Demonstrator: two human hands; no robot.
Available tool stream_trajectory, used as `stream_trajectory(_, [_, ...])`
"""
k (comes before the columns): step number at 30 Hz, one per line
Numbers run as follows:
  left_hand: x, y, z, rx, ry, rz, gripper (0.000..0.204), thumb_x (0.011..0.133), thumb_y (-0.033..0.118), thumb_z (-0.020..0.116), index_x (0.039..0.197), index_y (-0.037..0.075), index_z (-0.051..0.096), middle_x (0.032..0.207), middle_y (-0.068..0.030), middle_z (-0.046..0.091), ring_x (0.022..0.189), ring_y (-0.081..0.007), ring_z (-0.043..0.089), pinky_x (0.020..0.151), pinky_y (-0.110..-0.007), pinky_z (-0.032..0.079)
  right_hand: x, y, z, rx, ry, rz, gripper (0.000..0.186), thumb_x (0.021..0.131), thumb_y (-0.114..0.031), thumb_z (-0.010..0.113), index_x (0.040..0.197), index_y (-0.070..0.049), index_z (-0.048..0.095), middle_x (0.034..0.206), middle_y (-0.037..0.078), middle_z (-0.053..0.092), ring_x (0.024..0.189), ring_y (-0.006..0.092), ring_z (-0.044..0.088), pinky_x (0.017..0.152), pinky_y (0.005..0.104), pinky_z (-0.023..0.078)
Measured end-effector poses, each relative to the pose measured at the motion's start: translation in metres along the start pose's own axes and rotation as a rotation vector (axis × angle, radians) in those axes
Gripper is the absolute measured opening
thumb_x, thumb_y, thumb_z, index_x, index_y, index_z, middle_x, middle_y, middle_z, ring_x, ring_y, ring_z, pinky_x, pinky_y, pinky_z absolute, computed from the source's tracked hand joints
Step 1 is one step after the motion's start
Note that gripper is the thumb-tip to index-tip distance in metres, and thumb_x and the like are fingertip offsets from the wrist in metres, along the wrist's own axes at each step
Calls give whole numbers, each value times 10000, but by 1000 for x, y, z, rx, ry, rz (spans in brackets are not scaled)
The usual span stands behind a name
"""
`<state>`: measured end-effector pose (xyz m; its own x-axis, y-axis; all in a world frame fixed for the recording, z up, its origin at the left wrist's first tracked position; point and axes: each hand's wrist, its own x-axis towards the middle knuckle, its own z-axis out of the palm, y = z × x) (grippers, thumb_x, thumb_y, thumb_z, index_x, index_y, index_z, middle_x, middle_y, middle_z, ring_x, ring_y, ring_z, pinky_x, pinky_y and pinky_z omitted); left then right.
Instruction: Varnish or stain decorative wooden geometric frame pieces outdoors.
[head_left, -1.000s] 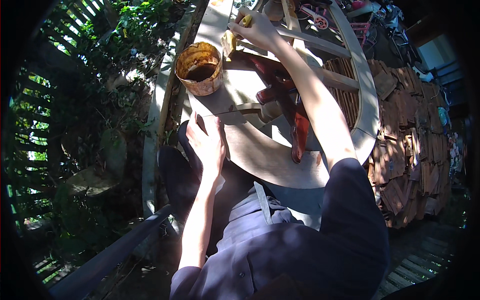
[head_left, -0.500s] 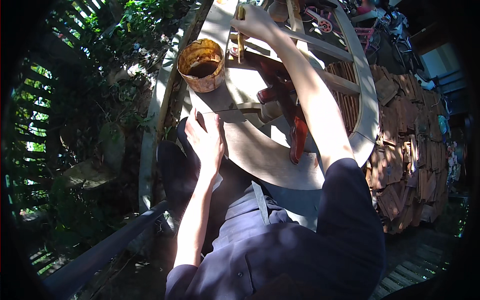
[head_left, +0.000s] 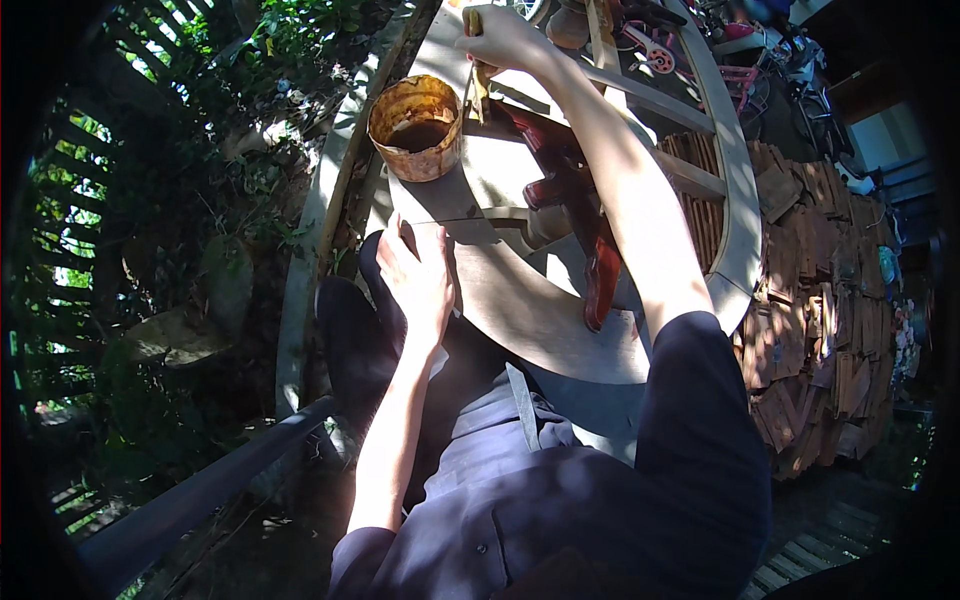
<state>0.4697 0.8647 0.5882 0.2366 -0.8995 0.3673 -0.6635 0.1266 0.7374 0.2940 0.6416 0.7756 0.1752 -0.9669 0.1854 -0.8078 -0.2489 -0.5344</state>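
My right hand (head_left: 505, 40) is closed around the handle of a paintbrush (head_left: 480, 95), bristles down, just right of the pot's rim. The round, brown-stained pot (head_left: 425, 165) contains dark brown liquid and stands on a pale curved wooden frame (head_left: 530, 320). Under my right forearm lies a glossy red-brown carved wooden piece (head_left: 603, 270), across the frame. My left hand (head_left: 418, 275) is by the frame's near-left edge, above my knee, with its fingers curled; whatever is in them is hidden.
Stacked reddish-brown tiles (head_left: 810, 300) fill the right side. Bicycles, one with a pink frame (head_left: 740, 85), stand at the far right. Plants (head_left: 250, 150) and a slatted fence (head_left: 70, 250) are at left. A dark rail (head_left: 210, 490) runs at lower left.
My right hand has brought the paintbrush closer to the pot's right side. The whole view has shifted slightly, while my left hand keeps about the same pose.
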Motion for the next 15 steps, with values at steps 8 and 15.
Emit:
stream_trajectory(8, [-2, 7, 4, -7, -23, -11, 644, 917, 347, 667, 1400, 14, 402, 1311, -233, 480, 1221, -395, 464, 1023, -500, 382, -36, 38, -30, -110, -202, -209, 228, 880, -190, 647, 902, 12, 545, 680, 105, 614, 616, 147, 638, 550, 310, 511])
stream_trajectory(15, [-2, -1, 11, 12, -1, 38, 641, 917, 374, 664, 1403, 41, 413, 1311, -206, 487, 1237, -378, 460, 1023, -499, 380, -71, 60, -32, -42, -77, -311, 240, 923, -219, 641, 871, -2, 555, 682, 56, 626, 604, 92, 592, 526, 244, 462])
